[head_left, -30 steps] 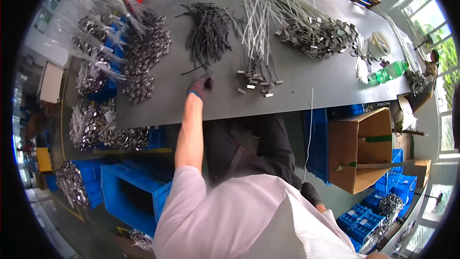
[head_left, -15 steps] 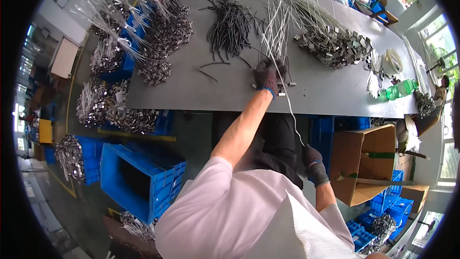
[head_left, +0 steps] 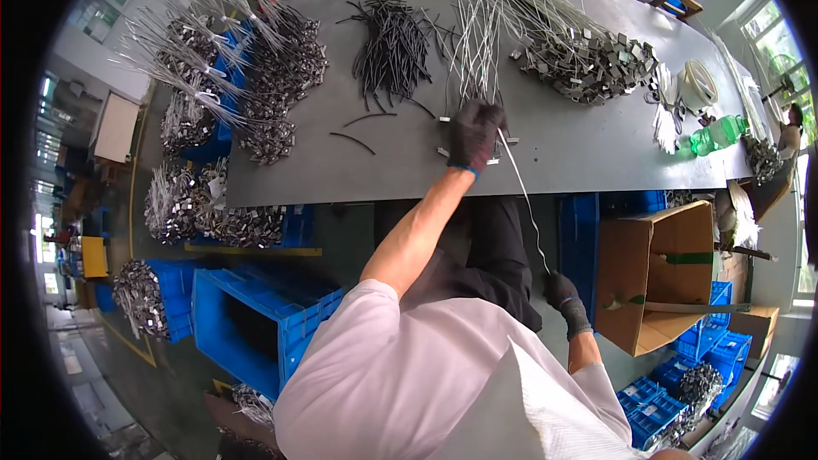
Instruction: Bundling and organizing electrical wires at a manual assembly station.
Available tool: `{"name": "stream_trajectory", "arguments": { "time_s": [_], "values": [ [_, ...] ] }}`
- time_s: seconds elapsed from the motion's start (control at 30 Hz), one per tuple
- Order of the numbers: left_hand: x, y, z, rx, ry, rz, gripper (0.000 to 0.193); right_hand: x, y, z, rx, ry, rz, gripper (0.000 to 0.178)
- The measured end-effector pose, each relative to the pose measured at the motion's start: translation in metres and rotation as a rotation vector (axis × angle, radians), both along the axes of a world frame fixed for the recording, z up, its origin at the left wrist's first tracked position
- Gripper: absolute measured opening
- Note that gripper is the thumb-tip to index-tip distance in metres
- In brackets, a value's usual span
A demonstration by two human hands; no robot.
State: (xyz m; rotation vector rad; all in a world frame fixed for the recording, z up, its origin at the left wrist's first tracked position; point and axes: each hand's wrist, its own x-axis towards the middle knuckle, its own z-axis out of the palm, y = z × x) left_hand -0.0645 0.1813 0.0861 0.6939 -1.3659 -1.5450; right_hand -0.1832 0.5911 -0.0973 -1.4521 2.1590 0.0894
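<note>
My left hand [head_left: 475, 132], in a dark glove, is closed on the metal table over the lower ends of a spread of white wires [head_left: 477, 43]. Small metal pieces [head_left: 444, 152] poke out around it. One long white wire [head_left: 530, 215] slants from beside its fingers, over the table's front edge, down to my right hand [head_left: 564, 294]. That gloved hand is low beside my right leg, its fingers closed on the wire's lower end. Left of the white wires lies a heap of short black tubes [head_left: 392, 51], with a few loose ones nearer me.
Bundled wires with metal ends [head_left: 588, 68] lie to the right on the table [head_left: 298, 175], near a green bottle [head_left: 720, 135]. More bundles [head_left: 281, 77] crowd its left edge. A cardboard box [head_left: 626, 281] stands right of my right hand; a blue crate [head_left: 243, 315] sits at lower left.
My right hand has moved slightly down and away from the table. The long wire's upper part, which stretched past my left hand, now ends beside its fingers. The whole view has shifted slightly.
</note>
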Motion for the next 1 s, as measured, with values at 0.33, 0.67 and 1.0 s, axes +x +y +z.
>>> {"name": "stream_trajectory", "arguments": {
  "time_s": [0.33,0.67,1.0],
  "values": [
    [-0.002,0.082,-0.039,-0.125,-0.372,-0.270,0.025,0.012,-0.204,0.113,-0.698,-1.103,-1.036,0.043],
    [0.027,0.093,-0.027,-0.449,-0.443,-0.349,0.029,0.008,-0.210,0.071,-0.629,-0.603,-0.565,0.080],
    [0.037,0.081,-0.005,-0.192,-0.624,-0.590,0.029,0.027,-0.203,0.085,-0.703,-0.335,-0.351,0.087]
  ]
}}
